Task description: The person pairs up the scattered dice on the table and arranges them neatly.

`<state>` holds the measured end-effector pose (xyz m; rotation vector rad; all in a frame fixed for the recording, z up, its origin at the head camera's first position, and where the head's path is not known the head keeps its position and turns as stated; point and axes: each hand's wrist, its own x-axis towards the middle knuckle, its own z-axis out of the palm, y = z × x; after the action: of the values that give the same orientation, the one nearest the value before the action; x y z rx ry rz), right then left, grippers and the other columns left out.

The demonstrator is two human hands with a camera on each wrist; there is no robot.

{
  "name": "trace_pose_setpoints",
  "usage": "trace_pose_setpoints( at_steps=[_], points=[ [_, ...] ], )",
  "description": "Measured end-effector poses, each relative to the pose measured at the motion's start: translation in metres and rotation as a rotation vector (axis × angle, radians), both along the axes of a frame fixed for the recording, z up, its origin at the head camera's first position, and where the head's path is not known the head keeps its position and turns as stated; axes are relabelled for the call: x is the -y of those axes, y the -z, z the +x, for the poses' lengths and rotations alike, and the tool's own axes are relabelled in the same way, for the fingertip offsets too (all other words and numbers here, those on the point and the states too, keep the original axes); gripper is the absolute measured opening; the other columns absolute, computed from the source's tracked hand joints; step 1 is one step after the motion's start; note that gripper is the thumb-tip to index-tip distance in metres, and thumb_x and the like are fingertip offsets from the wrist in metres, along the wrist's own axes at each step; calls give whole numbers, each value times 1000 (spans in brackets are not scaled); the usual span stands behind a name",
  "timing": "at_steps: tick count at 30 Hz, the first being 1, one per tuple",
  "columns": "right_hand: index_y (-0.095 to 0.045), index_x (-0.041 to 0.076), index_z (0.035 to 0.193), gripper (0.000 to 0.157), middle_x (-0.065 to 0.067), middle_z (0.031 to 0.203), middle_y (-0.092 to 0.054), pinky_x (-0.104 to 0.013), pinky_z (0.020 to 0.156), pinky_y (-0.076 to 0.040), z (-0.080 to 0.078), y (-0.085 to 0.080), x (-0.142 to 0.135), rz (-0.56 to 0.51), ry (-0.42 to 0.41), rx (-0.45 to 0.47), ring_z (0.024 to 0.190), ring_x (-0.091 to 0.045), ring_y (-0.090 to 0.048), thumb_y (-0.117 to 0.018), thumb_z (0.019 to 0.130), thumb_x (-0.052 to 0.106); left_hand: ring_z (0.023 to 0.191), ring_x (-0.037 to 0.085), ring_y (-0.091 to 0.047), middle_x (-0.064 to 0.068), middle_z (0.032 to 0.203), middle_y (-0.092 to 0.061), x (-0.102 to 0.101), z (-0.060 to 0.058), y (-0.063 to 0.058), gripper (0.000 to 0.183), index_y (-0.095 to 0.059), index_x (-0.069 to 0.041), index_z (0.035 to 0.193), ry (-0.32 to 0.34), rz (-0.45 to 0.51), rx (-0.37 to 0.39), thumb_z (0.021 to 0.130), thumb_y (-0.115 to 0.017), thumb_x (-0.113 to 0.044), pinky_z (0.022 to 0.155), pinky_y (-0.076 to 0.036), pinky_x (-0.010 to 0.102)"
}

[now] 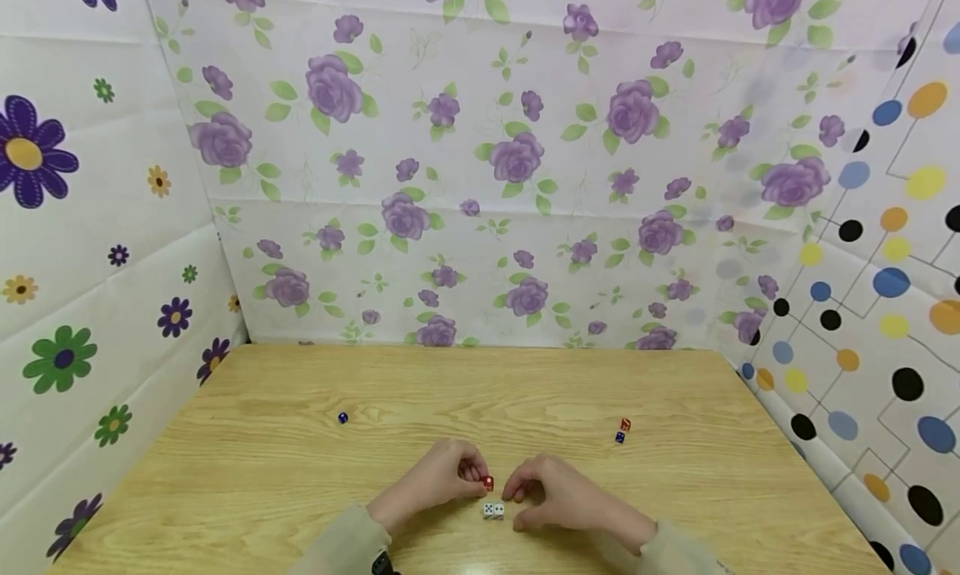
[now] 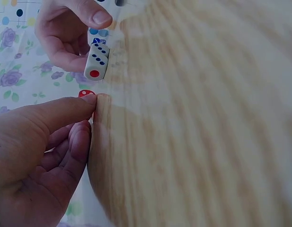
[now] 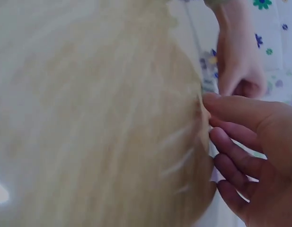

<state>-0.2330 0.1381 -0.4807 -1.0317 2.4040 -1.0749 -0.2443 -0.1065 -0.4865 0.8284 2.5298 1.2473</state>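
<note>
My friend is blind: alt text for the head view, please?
A left hand pinches a red die behind two white dice on a wooden table, the right hand nearby. Farther back lie a blue die, left, and a red and blue pair, right.

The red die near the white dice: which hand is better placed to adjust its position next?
Probably the left hand: it pinches this red die. The right hand is to the right of the white dice, its thumb apart from its fingers.
</note>
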Motion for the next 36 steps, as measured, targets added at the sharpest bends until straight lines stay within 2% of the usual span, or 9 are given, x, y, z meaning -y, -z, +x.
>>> trace_pose_setpoints(
  at_steps=[4, 8, 13, 16, 18, 22, 25, 28, 36],
  points=[
    [-72, 19, 109, 30, 7, 105, -71, -23, 88, -53, -11, -4, -13, 27, -42, -47, 97, -3, -63, -80, 83, 29, 69, -3, -59, -2, 79, -70, 1, 0, 1, 9, -72, -8, 87, 2, 10, 13, 82, -79, -7, 64, -51, 16],
    [-70, 19, 114, 28, 6, 109, -71, -31, 91, -53, -25, -12, -33, 72, -9, -202, 101, -7, -62, -77, 86, 23, 69, -2, -59, -2, 80, -70, 2, 1, 0, 9, -72, -9, 88, 4, 15, 22, 82, -79, -7, 65, -52, 16],
    [-70, 15, 115, 29, -2, 108, -71, -41, 86, -54, -45, -23, -67, 90, 99, -421, 98, -20, -63, -74, 87, 9, 70, -1, -59, -2, 80, -69, 2, 2, 0, 8, -73, -9, 88, 6, 14, 23, 83, -78, -7, 65, -52, 17],
    [-71, 16, 113, 30, -1, 108, -71, -43, 82, -54, -56, -25, -89, 100, 185, -519, 97, -23, -63, -75, 85, 6, 69, -1, -59, -2, 80, -70, 2, 3, -1, 8, -73, -9, 88, 6, 13, 17, 83, -78, -7, 64, -51, 16],
    [-71, 16, 113, 31, -1, 110, -70, -45, 82, -54, -61, -24, -103, 102, 242, -553, 98, -25, -63, -76, 84, 5, 69, -2, -59, -2, 79, -70, 2, 3, -1, 8, -73, -9, 87, 4, 13, 13, 82, -79, -6, 64, -51, 16],
    [-70, 18, 113, 31, -3, 116, -68, -50, 85, -54, -66, -19, -127, 86, 352, -548, 103, -29, -64, -74, 86, 4, 68, -2, -58, -2, 79, -70, 1, 3, -2, 9, -73, -9, 87, -1, 6, 10, 82, -79, -6, 63, -51, 16],
    [-70, 17, 115, 31, -4, 118, -67, -53, 88, -53, -70, -14, -142, 64, 395, -523, 105, -32, -64, -72, 88, 3, 68, -2, -58, -2, 79, -69, 1, 3, -2, 8, -72, -9, 87, 2, 6, 14, 82, -79, -6, 64, -51, 16],
    [-69, 13, 119, 32, -5, 118, -67, -54, 88, -52, -74, -8, -153, 57, 396, -507, 105, -34, -63, -71, 89, 3, 69, -2, -58, -2, 79, -69, 1, 3, -1, 8, -72, -9, 87, 4, 6, 22, 83, -78, -7, 64, -51, 16],
    [-67, 14, 125, 35, -5, 120, -70, -51, 89, -52, -79, 4, -168, 104, 414, -440, 103, -27, -64, -71, 90, 10, 69, 0, -59, -2, 80, -69, 2, 1, -1, 7, -72, -9, 88, 10, 10, 21, 83, -78, -7, 64, -51, 17]
  ],
)
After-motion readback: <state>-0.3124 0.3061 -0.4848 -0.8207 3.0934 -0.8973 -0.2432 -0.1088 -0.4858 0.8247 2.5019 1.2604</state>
